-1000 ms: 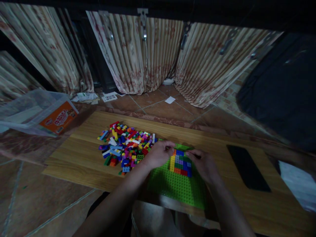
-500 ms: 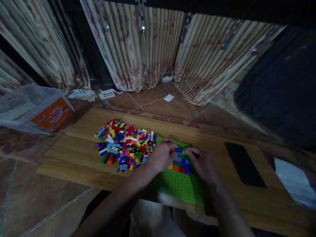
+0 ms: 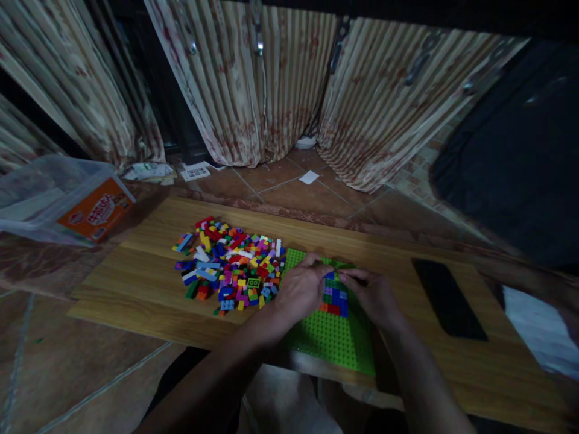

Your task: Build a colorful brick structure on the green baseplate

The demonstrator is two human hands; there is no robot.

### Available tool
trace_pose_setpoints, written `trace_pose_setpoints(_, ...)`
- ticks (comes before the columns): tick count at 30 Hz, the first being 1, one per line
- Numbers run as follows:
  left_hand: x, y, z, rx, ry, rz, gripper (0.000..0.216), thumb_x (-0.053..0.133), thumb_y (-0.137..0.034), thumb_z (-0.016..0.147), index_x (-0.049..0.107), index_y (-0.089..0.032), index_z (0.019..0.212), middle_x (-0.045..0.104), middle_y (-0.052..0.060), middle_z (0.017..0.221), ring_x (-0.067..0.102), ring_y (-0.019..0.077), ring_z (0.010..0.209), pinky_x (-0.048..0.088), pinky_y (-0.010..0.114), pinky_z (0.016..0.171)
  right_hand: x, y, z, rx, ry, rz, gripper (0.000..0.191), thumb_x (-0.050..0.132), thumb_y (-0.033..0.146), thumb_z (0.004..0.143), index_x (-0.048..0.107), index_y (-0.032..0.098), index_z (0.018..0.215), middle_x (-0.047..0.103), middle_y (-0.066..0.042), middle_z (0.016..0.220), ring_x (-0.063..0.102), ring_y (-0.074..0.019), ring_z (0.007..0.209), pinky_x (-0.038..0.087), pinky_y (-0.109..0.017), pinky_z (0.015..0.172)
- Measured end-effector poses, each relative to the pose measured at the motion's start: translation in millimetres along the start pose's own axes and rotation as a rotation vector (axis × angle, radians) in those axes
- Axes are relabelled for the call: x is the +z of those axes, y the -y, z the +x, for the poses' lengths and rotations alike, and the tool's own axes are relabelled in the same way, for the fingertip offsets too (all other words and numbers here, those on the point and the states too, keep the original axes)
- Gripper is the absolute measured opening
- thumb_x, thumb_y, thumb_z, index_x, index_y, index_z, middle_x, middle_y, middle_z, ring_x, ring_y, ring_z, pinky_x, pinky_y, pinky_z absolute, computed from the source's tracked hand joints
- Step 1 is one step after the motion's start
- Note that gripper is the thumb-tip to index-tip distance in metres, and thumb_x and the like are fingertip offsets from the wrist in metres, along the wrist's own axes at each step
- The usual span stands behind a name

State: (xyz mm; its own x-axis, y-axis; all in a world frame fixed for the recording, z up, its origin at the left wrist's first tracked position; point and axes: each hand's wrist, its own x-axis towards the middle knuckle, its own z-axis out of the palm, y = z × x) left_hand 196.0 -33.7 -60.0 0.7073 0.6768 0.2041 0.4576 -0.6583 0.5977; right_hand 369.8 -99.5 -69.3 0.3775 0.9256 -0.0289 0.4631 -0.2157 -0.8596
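Observation:
A green studded baseplate [image 3: 332,343] lies on the wooden table, with a small patch of joined toy bricks [image 3: 336,301] in blue, purple, orange and red on it. My left hand [image 3: 302,286] reaches over the patch from the left, its fingers bent together around the upper bricks and covering part of them. Beside its fingertips a blue brick [image 3: 330,276] shows at the patch's top edge. From the right, my right hand [image 3: 373,295] pinches at the same upper edge, thumb and forefinger closed by a small yellowish brick [image 3: 337,276]. The exact contact points are partly hidden.
A heap of loose multicoloured bricks [image 3: 239,259] spreads left of the baseplate. A black flat slab [image 3: 449,299] lies to the right on the wooden table [image 3: 136,277]. Further off are a clear plastic tub [image 3: 54,175] with an orange label, white paper [image 3: 538,325] and striped curtains [image 3: 289,90].
My left hand has shifted slightly right over the bricks, hiding the orange one by its fingertips and more of the patch's left side. My right hand stays almost in place.

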Motion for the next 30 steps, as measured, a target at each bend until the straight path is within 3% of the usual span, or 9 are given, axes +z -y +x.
trace_pose_setpoints(11, 0.1, -0.8, 4.8, 0.045, 0.047, 0.060, 0.029, 0.039, -0.020, 0.093, 0.064, -0.024, 0.106, 0.061, 0.003, 0.097, 0.058, 0.0167, 0.095, 0.051, 0.029, 0.087, 1.5, 1.9, -3.1, 0.030, -0.007, -0.096, 0.031, 0.059, 0.045, 0.079, 0.075, 0.022, 0.091, 0.073, -0.007, 0.097, 0.065, -0.0234, 0.093, 0.047, -0.038, 0.088)
trace_pose_setpoints(16, -3.2, -0.6, 2.8, 0.051, 0.045, 0.046, 0.031, 0.045, -0.017, 0.090, 0.061, -0.023, 0.115, 0.062, 0.003, 0.103, 0.059, 0.0173, 0.097, 0.050, 0.030, 0.090, -3.7, -1.9, -4.5, 0.003, -0.021, -0.019, 0.040, 0.053, 0.051, 0.083, 0.072, 0.020, 0.103, 0.072, -0.007, 0.103, 0.064, -0.0230, 0.097, 0.046, -0.038, 0.091)
trace_pose_setpoints(20, -10.4, -1.2, 3.3, -0.009, 0.036, 0.001, 0.034, 0.045, -0.019, 0.090, 0.057, -0.020, 0.121, 0.061, 0.006, 0.110, 0.060, 0.0179, 0.097, 0.051, 0.031, 0.091, -6.0, -5.3, -5.2, 0.069, -0.133, 0.067, 0.051, 0.047, 0.057, 0.084, 0.069, 0.016, 0.108, 0.073, -0.008, 0.091, 0.065, -0.0216, 0.084, 0.050, -0.037, 0.082)
trace_pose_setpoints(26, -23.1, 6.5, 6.4, -0.079, -0.100, -0.075, 0.032, 0.044, -0.021, 0.090, 0.060, -0.019, 0.118, 0.065, 0.006, 0.109, 0.061, 0.0187, 0.103, 0.049, 0.032, 0.096, -4.1, -9.7, -2.4, 0.073, -0.155, -0.033, 0.054, 0.046, 0.058, 0.083, 0.070, 0.014, 0.106, 0.073, -0.011, 0.090, 0.067, -0.0244, 0.083, 0.053, -0.038, 0.077)
trace_pose_setpoints(30, -30.7, 15.9, 6.9, -0.112, -0.196, -0.095, 0.031, 0.047, -0.019, 0.088, 0.063, -0.018, 0.114, 0.067, 0.006, 0.106, 0.063, 0.0178, 0.100, 0.050, 0.030, 0.095, -5.5, -13.8, 0.3, 0.052, -0.139, -0.235, 0.046, 0.048, 0.055, 0.082, 0.072, 0.021, 0.101, 0.075, -0.010, 0.093, 0.069, -0.0273, 0.088, 0.053, -0.039, 0.079)
